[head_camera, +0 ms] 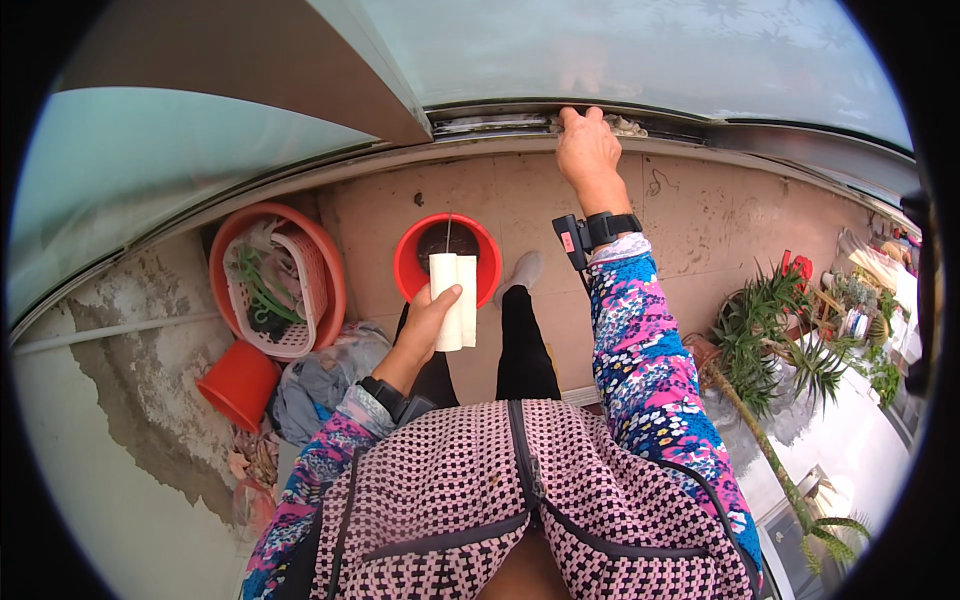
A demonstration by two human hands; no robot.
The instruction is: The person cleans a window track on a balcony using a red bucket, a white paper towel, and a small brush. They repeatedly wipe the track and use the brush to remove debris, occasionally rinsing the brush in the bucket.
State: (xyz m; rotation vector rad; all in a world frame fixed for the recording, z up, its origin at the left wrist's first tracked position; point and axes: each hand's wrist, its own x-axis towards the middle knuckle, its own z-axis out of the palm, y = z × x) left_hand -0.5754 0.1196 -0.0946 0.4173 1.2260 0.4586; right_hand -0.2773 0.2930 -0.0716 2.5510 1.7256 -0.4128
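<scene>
My left hand (426,326) grips a white roll of paper towel or cloth (454,300), its thumb laid across the front. Below that roll, on the floor, stands a red bucket (405,259) with dark contents and its wire handle raised. Stretched far forward, my right hand (590,146) presses a crumpled, dirty pale wad (628,126) into the sliding-window track (491,124). Parts of the wad show on both sides of the hand, while the fingertips are hidden in the track. Each wrist wears a black strap.
At left, an orange-red basin (336,300) holds a pale plastic basket (304,259) of hangers. A tipped red bucket (236,382) and a bag of clothes (322,382) lie near it. Potted spiky plants (765,330) stand at right. Glass panes (637,52) rise beyond the track.
</scene>
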